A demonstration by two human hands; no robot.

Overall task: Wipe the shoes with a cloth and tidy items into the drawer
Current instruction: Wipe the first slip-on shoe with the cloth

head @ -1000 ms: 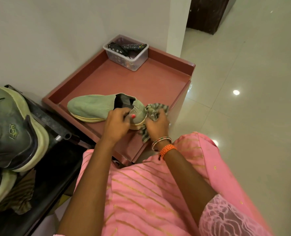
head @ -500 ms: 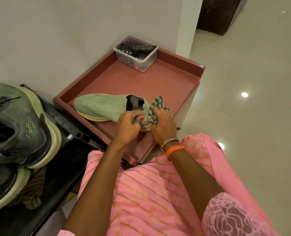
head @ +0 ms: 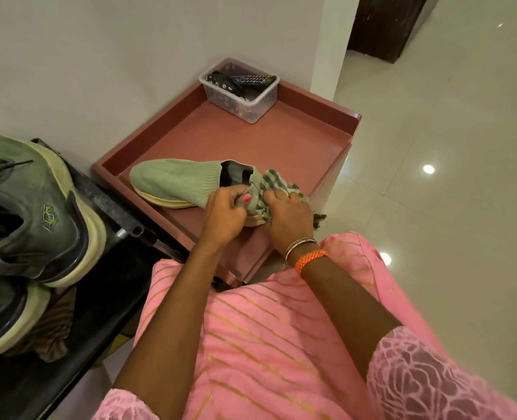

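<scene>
1. The shoe (head: pixel 187 183) lies on its sole in the reddish tray (head: pixel 311 140), along the tray's near-left edge. Its long axis runs left to right, toe to the left and heel toward the person, so the heel is the only end within easy reach.
2. The left hand (head: pixel 225 215) curls around the heel collar, thumb on top, and steadies the shoe. It sits just left of the heel.
3. The right hand (head: pixel 289 216) bunches the striped cloth (head: pixel 269 184) against the back of the heel, fingers closed over it. The two hands almost touch, with the heel between them.
4. Both hands crowd the heel, and the whole knit upper stretches away to the left. My guess is that the wiping needs to travel leftward along that axis, and the right hand holding the cloth would have to cross over the left to get there.
5. The heel itself is mostly covered by hands and cloth, so I cannot tell how clean it is. The far side of the sole is out of sight.
6. A clear tub (head: pixel 240 92) holding remotes stands at the tray's far corner, well apart from the shoe.
7. Darker sneakers (head: pixel 30 216) sit on a black rack (head: pixel 106 295) to the left, cut off by the frame. Another rag (head: pixel 51 334) peeks out under them.
8. No drawer front is plainly visible from here.
</scene>
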